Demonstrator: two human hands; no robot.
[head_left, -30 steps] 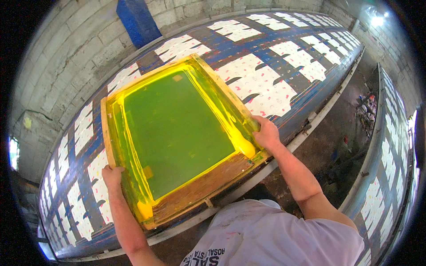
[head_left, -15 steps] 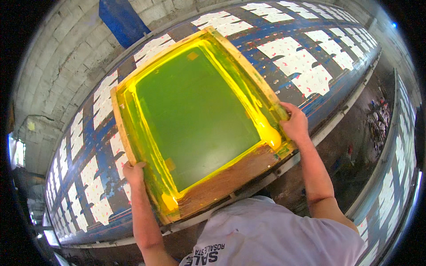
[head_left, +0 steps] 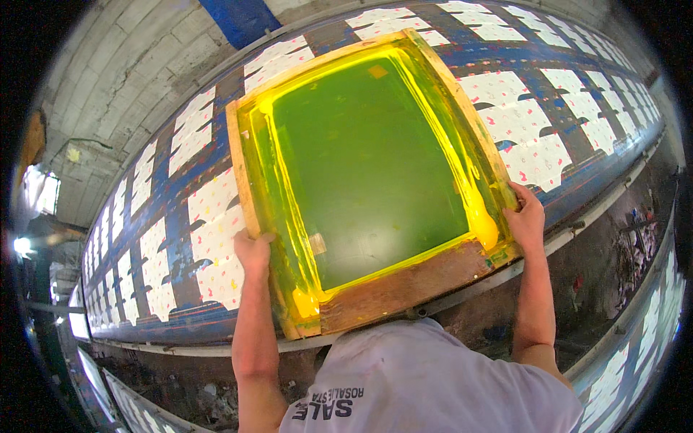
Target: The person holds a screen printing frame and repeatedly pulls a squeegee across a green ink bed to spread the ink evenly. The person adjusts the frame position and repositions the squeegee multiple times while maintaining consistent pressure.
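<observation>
A wooden-framed printing screen [head_left: 375, 180] with green mesh lies across the long table in front of me, slightly askew. Bright yellow ink [head_left: 482, 225] runs in streaks along its two sides and pools at the near corners. A brown strip covers the inner near end. My left hand [head_left: 253, 251] is closed around the left frame rail, its thumb over the top edge. Closer to the near corner, my right hand [head_left: 525, 216] grips the right rail. Whether the frame rests on the table or is slightly raised, I cannot tell.
White cut fabric pieces [head_left: 216, 249] with small coloured prints lie in rows along the dark blue-stained table [head_left: 180, 325]. A metal rail [head_left: 570, 234] follows its near edge. Behind stands a block wall [head_left: 130, 86] with a blue cloth [head_left: 242, 18]. Another table [head_left: 635, 339] is at lower right.
Both hands have carried the screen to the right along the table. More of the fabric to its left shows, with yellow marks on it, and the screen overlaps the pieces on the right. The view has shifted too.
</observation>
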